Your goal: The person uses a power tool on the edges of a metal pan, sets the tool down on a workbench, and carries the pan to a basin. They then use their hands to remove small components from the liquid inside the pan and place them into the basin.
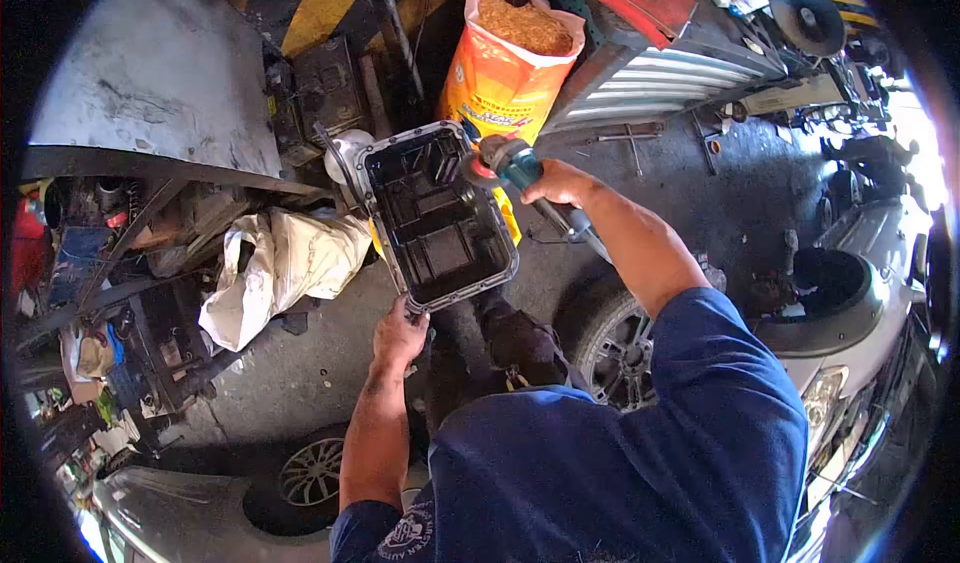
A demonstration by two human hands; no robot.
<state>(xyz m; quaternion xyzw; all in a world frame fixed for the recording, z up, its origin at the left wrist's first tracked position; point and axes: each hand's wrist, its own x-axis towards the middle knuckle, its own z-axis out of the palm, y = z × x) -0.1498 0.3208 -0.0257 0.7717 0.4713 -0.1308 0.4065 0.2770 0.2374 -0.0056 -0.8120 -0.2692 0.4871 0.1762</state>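
A dark, oil-stained engine oil pan (pixel 462 294) sits in front of me, its open side up and its metal flange facing me. My left hand (pixel 398 337) is closed on the flange at the pan's near left corner. In my right hand (pixel 562 184) is a teal and black angle grinder (pixel 517 163), gripped around its body. The grinder's reddish disc (pixel 478 171) is right at the flange on the pan's far right side. Something yellow (pixel 509 217) shows from under the pan on both sides.
Beyond the pan stands an orange bag (pixel 490 88) filled with sawdust-like material. A metal-topped bench (pixel 150 73) and a white sack (pixel 300 258) are at left. To the right are a cross wrench (pixel 632 144) on the floor, a wheel (pixel 622 353) and a car (pixel 870 308).
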